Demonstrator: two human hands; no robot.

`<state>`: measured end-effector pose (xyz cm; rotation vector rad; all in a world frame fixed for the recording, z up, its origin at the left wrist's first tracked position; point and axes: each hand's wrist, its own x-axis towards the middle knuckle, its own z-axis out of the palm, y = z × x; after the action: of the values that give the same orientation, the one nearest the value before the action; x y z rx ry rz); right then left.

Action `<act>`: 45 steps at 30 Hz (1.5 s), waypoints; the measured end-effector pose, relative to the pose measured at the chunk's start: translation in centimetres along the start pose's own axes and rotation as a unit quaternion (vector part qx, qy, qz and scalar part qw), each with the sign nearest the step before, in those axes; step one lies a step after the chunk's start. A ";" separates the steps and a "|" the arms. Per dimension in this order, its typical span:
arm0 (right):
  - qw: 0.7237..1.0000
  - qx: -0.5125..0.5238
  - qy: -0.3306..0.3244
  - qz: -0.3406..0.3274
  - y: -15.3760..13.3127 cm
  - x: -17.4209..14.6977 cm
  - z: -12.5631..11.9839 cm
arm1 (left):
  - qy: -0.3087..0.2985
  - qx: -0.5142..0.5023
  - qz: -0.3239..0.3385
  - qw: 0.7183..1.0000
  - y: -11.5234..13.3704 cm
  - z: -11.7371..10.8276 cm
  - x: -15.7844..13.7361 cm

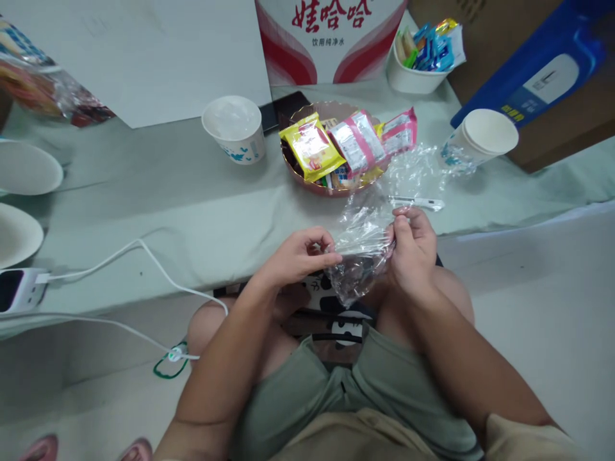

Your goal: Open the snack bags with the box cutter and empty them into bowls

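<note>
A clear crinkled plastic bag [362, 240] is stretched between my two hands, above my lap at the table's front edge. My left hand [307, 255] pinches its left side between thumb and fingers. On the other side my right hand [414, 246] grips the bag with curled fingers. Part of the bag spreads back over the tabletop towards the paper cups. Just beyond my right fingers lies a white utility knife [417, 203], partly under the film. Behind the bag sits a round bowl [314, 187] heaped with wrapped snacks, a yellow packet [312, 147] and a pink-and-white packet [358, 142] on top.
A paper cup [235, 131] stands left of the bowl, stacked paper cups [480, 141] to its right. Farther back are a tub of sachets [417, 78], a blue bottle [533, 70] and cartons [334, 45]. White cables run from a power strip [24, 288] at left.
</note>
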<state>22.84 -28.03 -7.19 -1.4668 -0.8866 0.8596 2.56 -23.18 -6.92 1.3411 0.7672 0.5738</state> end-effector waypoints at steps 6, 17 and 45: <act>1.000 -0.007 0.029 -0.006 0.1 0.5 -0.3 | 0.059 -0.146 0.010 0.988 0.3 0.0 -0.1; 0.996 0.004 0.088 -0.024 0.2 1.6 -2.2 | 0.246 -0.193 0.025 0.950 0.6 -2.0 0.1; 0.983 0.029 -0.179 -0.010 0.0 -1.7 -1.6 | 0.056 -0.129 -0.044 0.989 1.6 -1.3 -1.2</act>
<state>23.56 -30.28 -7.06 -1.2704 -1.1284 1.1470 0.88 -23.01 -5.22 1.0385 0.8085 0.6584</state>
